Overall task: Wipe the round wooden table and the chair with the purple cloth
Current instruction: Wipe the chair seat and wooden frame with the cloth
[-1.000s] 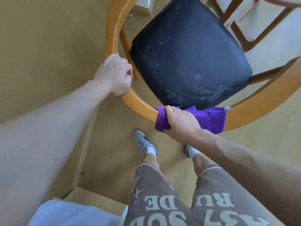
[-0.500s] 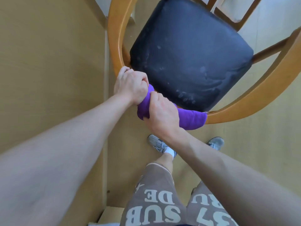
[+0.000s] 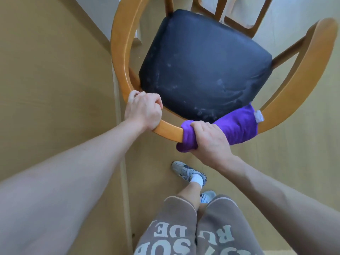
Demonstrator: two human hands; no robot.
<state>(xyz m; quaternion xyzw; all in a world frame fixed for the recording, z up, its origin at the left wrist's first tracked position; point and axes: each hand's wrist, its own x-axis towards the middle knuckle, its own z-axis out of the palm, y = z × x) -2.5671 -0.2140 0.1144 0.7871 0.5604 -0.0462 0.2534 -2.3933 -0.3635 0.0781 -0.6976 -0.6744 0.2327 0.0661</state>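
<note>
head view | step: wiping chair back rail | left hand curled round bare rail, bracing | right hand clenched on purple cloth, cloth wrapped over rail just beside it | next, judged: slide cloth along rail toward right arm; round table not in view

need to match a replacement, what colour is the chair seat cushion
Black, with pale scuff marks, on the seat cushion; head view shows it.
</note>
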